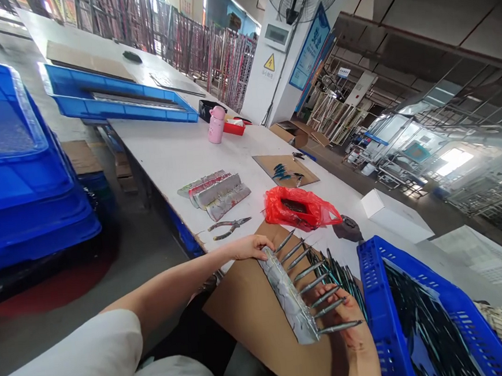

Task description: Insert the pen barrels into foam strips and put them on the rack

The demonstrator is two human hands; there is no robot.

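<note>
My left hand (254,248) grips the far end of a silver, tape-wrapped bar (288,295), thumb on top. Several slim grey pen-shaped metal rods (308,270) stick out in a row from the bar's right side. At the near part of that row, my right hand (350,316) has its fingers curled around one of the rods; the rods partly hide the fingertips. Beneath the bar lies a brown cardboard sheet (247,304). Loose dark teal pen-shaped rods (338,274) are piled on it, beyond my right hand.
A blue crate (375,300) full of dark rods stands at the right. Farther up the white table (157,155) are a red plastic bag (274,206), pliers (230,227), more wrapped bars (216,193), a pink bottle (216,126) and a white box (394,214). Blue bins (21,200) are stacked left.
</note>
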